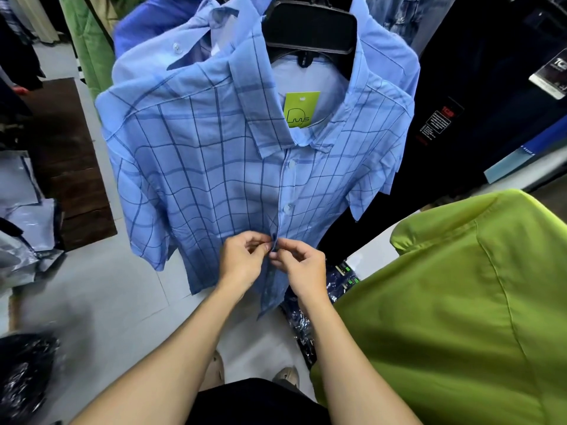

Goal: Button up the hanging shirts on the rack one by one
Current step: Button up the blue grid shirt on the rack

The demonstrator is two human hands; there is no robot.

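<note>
A light blue checked short-sleeved shirt point(214, 167) hangs on a black hanger point(310, 29) in front of me, with a green tag point(300, 109) inside its collar. Two white buttons point(291, 163) on its placket are fastened. Lower down, my left hand point(242, 260) pinches the left edge of the placket. My right hand point(302, 265) pinches the right edge against it, at the third button's place. That button itself is hidden by my fingers. Below my hands the shirt front hangs apart.
Another light blue shirt point(171, 53) hangs behind the checked one. A lime green shirt point(454, 302) hangs close at my right. Dark garments point(491, 87) fill the back right. Plastic-wrapped packs point(24, 210) lie on the floor at left, more point(306, 326) under the shirt.
</note>
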